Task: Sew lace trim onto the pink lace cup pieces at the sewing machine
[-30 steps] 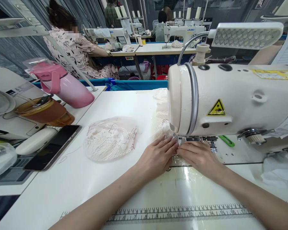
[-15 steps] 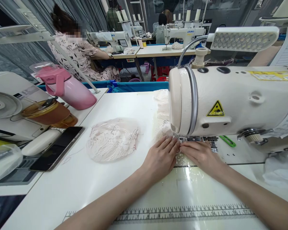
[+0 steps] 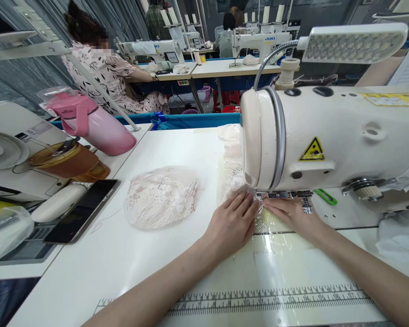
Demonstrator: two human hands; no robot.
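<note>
Pale lace fabric [image 3: 232, 168] runs along the left of the sewing machine head [image 3: 313, 136] and under its needle area. My left hand [image 3: 234, 215] lies on the near end of this lace, fingers stretched forward and close together. Just right of the needle, my right hand [image 3: 293, 212] has thumb and fingertips together at the lace edge. Its fingers are partly hidden behind the metal attachment [image 3: 289, 194] below the machine head. A second piece, a rounded bundle of sheer lace [image 3: 162, 197] with loose reddish threads, rests on the table left of my hands.
A phone [image 3: 82, 211], an amber cup [image 3: 70, 161] and a pink bottle [image 3: 95, 120] stand or lie at left. A green thread snipper [image 3: 325, 197] lies right of the needle. A ruler strip [image 3: 259, 299] crosses the near edge. A co-worker [image 3: 102, 68] sits beyond.
My right hand has shifted slightly right, its fingers now partly behind the metal attachment. My left hand stays on the lace, moving only a little. The whole view has shifted slightly.
</note>
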